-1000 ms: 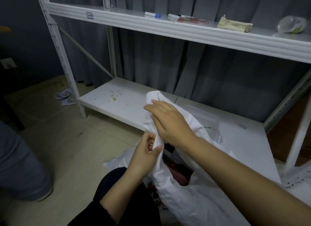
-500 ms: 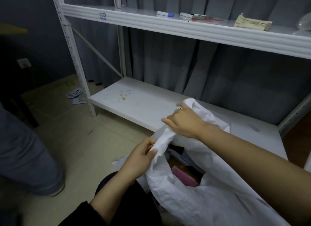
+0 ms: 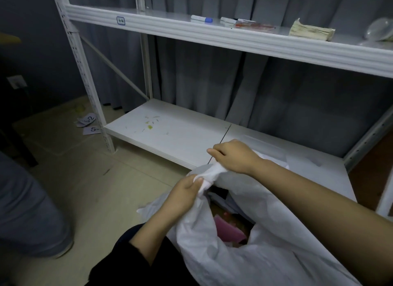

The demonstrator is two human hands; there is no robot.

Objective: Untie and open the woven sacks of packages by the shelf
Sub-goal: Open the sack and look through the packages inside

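— Working at the twisted neck of the woven sack (image 3: 276,253), on the floor just near of the shelf's (image 3: 170,134) bottom board?

— Yes. Left hand (image 3: 182,192) pinched round the near end of the bunched cloth, right hand (image 3: 236,156) gripped on its far end. Neither released.

— Untied yet?

— Seemingly loosened: gaped already below the twist, with a pink package (image 3: 227,228) showing inside. Mouth not spread wide, though.

— Left to do?

— Judged about midway on this sack: neck to be pulled apart, rim folded back. Other sacks not in view.
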